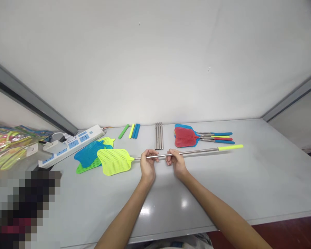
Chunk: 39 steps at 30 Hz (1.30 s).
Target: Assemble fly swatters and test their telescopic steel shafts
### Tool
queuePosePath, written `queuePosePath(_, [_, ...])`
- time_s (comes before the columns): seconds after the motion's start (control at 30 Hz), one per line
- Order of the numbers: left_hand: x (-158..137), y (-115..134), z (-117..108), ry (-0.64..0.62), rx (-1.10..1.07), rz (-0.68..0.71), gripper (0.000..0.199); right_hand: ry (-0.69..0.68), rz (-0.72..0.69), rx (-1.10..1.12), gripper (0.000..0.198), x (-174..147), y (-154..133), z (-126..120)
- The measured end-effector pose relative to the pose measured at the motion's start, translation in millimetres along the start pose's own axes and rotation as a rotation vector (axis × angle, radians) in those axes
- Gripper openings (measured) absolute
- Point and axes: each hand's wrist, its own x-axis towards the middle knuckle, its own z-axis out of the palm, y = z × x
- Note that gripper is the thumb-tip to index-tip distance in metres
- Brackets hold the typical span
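Observation:
A yellow fly swatter (pixel 114 162) with a long, drawn-out metal rod lies across both my hands above the table. My left hand (pixel 148 165) is closed around the rod near the swatter's head. Farther right along the same rod, my right hand (pixel 176 162) grips it with bent fingers. The yellow handle sleeve (pixel 230 147) sits at the rod's right end. Behind my hands stands a row of several short metal rods (pixel 159 136), lying side by side. Loose blue and green swatter heads (pixel 89 155) overlap to the left, partly behind the yellow head.
Swatters with handles, a red one (pixel 185 137) on top, are stacked at the back right. Loose green, yellow and blue sleeves (pixel 123 131) lie at the back. A white power strip (pixel 75 144) with plugs runs along the left, near bagged items (pixel 10 141). A wall rises behind the grey table (pixel 248 186).

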Motion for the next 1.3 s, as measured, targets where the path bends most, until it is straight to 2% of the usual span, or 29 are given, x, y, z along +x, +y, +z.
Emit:
queuePosePath(0.27, [-1.1, 3.4, 0.4, -0.005, 0.027, 0.007, 0.031, -0.125, 0.003, 0.038, 0.017, -2.2, 0.0, -1.8])
queuePosePath(0.47, [-0.8, 3.8, 1.6, 0.006, 0.046, 0.035, 0.031, -0.170, 0.010, -0.003, 0.015, -4.1, -1.7, -1.4])
queuePosePath(0.57, [-1.3, 4.3, 1.2, 0.007, 0.069, 0.042, 0.031, -0.145, 0.026, -0.004, 0.024, -3.7, -2.8, 1.1])
queuePosePath(0.7, [-1.9, 4.5, -0.2, -0.008, 0.088, 0.039, 0.028, -0.046, 0.087, 0.007, 0.041, -0.3, -1.7, 4.4])
queuePosePath(0.83, [-0.2, 5.9, -2.0, 0.009, 0.057, 0.046, 0.026, 0.021, 0.135, -0.058, 0.037, 3.1, 0.1, 5.9])
queuePosePath(1.07, [3.9, 10.2, -3.9, 0.053, 0.029, 0.078, 0.028, -0.027, 0.145, -0.094, 0.031, 3.0, 1.6, 5.8])
queuePosePath(1.3, [3.6, 20.3, -3.1, 0.108, -0.094, 0.163, 0.048, -0.016, 0.154, 0.026, 0.032, 2.6, -0.3, 2.8])
